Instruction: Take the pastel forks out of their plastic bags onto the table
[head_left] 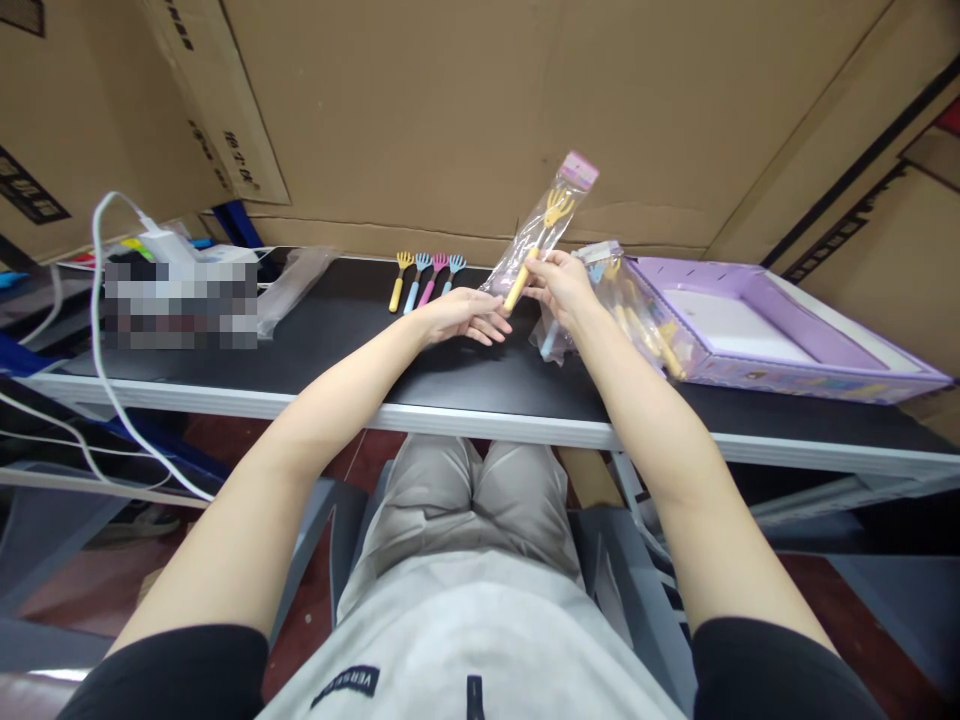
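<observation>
A yellow back scratcher with a hand-shaped head lies inside a clear plastic bag with a pink header. My right hand is closed around the bagged handle, with the head tilted up and to the right. At the handle's lower end is my left hand, its fingers stretched out beside the bag; whether the thumb pinches the plastic is hard to make out. Several unwrapped scratchers in yellow, blue and pink lie in a row left of my hands. More bagged scratchers are piled by my right wrist.
A shallow purple display box stands at the right on the black tabletop. An empty-looking clear bag lies left of the row. A white cable hangs over the left front edge. Cardboard walls the back.
</observation>
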